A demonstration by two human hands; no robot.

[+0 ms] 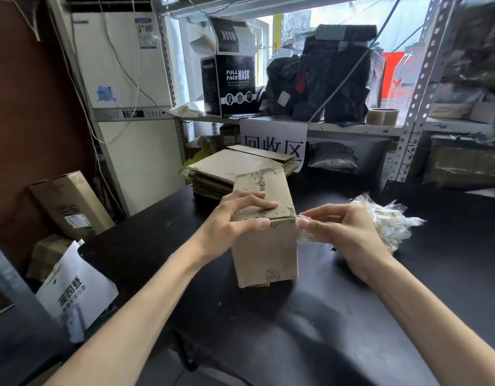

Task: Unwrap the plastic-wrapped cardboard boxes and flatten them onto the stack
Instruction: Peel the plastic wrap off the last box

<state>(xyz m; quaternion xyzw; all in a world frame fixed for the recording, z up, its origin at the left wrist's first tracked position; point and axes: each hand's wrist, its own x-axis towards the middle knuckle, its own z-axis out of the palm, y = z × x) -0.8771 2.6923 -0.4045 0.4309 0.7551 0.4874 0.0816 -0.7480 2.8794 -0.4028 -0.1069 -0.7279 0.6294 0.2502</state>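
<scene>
A brown cardboard box (267, 246) stands on the black table (338, 316) in front of me. My left hand (235, 218) grips its top near edge, fingers over the lid and thumb on the front face. My right hand (343, 227) pinches clear plastic wrap (391, 221) at the box's right top corner; a crumpled bunch of the wrap trails off to the right behind the hand. Behind the box lies a stack of flattened cardboard (229, 168) at the table's far edge.
A metal shelf (352, 126) behind the table carries a black mask box (229, 84), black bags (324, 79) and a tape roll (381, 116). A paper sign (274, 143) hangs from it. Cardboard boxes (70, 204) and a white bag (73, 291) sit on the floor at left.
</scene>
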